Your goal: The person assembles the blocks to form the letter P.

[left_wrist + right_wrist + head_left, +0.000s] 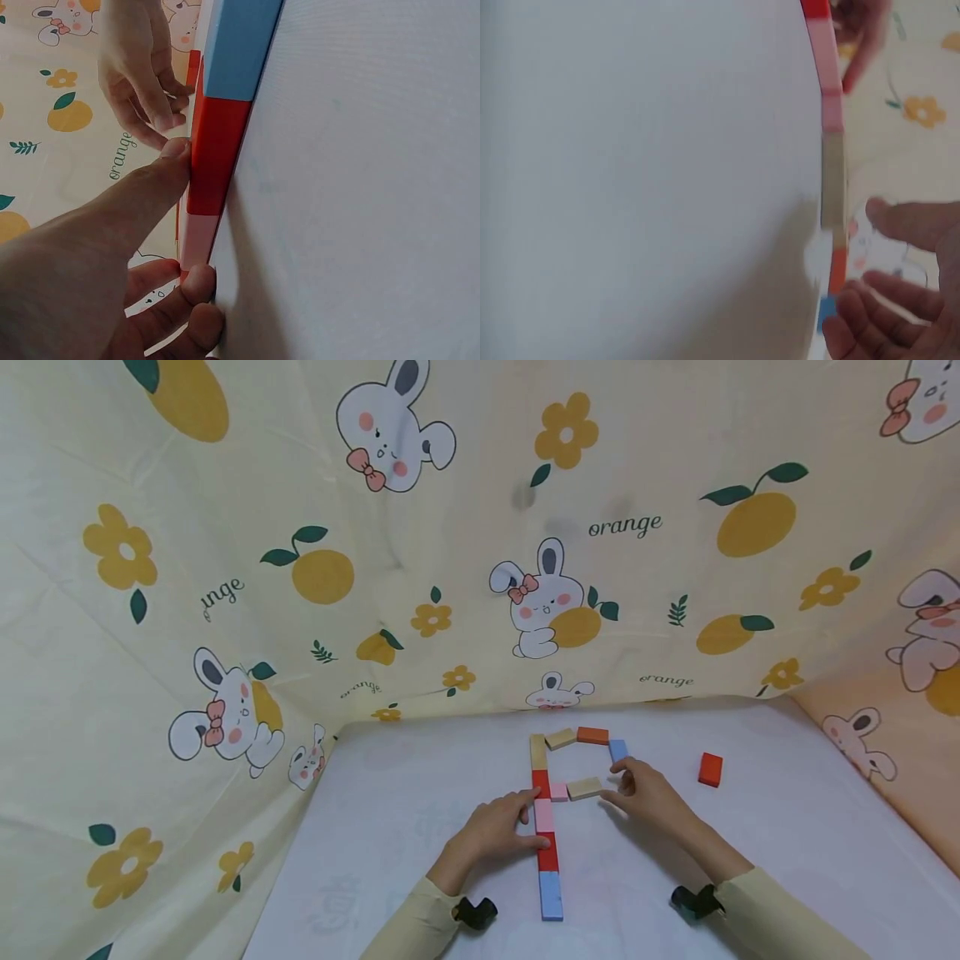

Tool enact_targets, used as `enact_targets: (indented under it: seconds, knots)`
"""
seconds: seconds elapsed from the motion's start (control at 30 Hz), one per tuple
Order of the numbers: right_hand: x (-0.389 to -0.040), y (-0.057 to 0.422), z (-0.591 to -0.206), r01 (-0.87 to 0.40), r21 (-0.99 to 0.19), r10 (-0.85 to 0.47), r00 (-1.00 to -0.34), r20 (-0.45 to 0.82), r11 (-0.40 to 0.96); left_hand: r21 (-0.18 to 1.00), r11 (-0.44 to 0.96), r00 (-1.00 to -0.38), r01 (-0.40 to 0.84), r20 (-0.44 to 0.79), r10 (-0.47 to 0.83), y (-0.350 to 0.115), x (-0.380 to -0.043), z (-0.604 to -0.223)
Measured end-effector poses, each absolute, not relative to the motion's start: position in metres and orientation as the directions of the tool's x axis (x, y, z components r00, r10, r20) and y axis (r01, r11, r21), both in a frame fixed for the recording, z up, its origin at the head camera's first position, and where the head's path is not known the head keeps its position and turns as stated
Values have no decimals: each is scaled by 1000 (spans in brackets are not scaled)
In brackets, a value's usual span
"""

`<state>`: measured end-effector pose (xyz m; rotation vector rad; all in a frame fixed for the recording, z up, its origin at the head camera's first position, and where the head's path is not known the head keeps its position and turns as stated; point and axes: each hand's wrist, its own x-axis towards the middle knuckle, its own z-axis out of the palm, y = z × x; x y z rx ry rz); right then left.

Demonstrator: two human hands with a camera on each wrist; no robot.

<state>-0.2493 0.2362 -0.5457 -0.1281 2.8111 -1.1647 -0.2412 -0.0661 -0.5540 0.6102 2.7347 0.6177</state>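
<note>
Several coloured blocks lie on the white table in an outline, with a straight column on the left and a loop at its upper right. My left hand (491,828) rests along the column, its thumb on the lower red block (548,853) and a fingertip on the upper red block (541,782). A pink block (543,815) sits between those two. Over the loop's right side, my right hand (647,792) has its index fingertip right at a blue block (618,749). Its thumb is close to the end of a slightly tilted wooden block (585,789).
A separate red block (710,769) lies to the right of the outline. At the column's bottom is another blue block (551,895). An orange block (592,736) and a wooden block (560,739) form the loop's top. A printed cloth (465,543) hangs behind the table.
</note>
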Motion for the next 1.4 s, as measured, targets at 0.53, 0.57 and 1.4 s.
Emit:
enact_targets:
  seconds: [0.53,0.57,1.4]
  knots:
    - [-248,339,-541,-222,-601,-169,-975,144,768,459,827,-876,327,-182,447,-66,-243,-555]
    - [-248,345,-541,-214,-590,-162,-977,139,779,460,827,-876,323,-184,445,-66,-243,-555]
    - [-263,417,-553,-37,-576,-101,-992,-80,817,463,831,-878,309,-196,436,-62,-242,-549]
